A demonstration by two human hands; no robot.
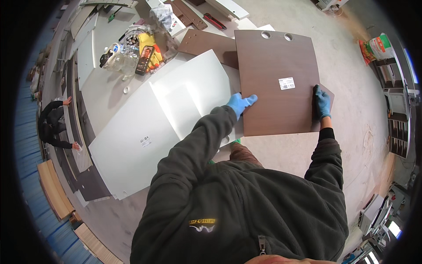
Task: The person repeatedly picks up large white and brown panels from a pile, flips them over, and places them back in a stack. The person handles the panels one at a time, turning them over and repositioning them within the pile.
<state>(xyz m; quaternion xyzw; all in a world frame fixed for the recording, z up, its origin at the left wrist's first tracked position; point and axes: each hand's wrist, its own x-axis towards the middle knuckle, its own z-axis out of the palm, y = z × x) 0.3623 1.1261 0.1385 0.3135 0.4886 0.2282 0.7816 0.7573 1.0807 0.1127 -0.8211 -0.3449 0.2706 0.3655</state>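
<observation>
A brown wooden panel with two round holes along its far edge and a white label lies in front of me. My left hand, in a blue glove, grips its left edge, thumb on top and fingers partly hidden beneath. On the right edge my gloved right hand is closed round the board. Another brown board shows partly from under the panel's far left side. A large white panel with a label lies to the left, next to my left forearm.
Beyond the white panel are a clear plastic bottle, a phone and yellow-red gloves. A red utility knife lies at the far side. At left a person leans over dark boards. A bag stands at far right.
</observation>
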